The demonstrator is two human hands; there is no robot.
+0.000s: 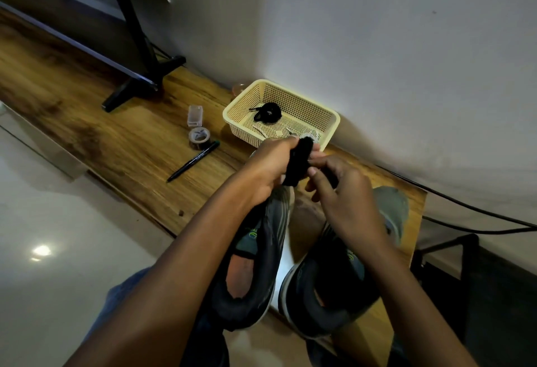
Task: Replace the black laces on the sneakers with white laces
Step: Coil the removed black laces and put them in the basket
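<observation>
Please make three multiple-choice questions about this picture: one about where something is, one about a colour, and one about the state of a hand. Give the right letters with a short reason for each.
1. Where does the coiled black lace lie?
A. inside the basket
B. on the floor
C. on the pen

2. What colour is the basket?
A. red
B. cream yellow
C. blue

3. What is the left hand doing?
A. lying flat on the desk
B. gripping a black bundle
C. holding the pen

Key:
1 A: the black coil rests on the mesh floor of the basket by the wall.
2 B: its mesh walls and rim are pale cream yellow.
3 B: its fingers curl round the dark bundle above the sneakers, while the right hand pinches the same bundle from the other side; the pen lies untouched on the desk.
</observation>
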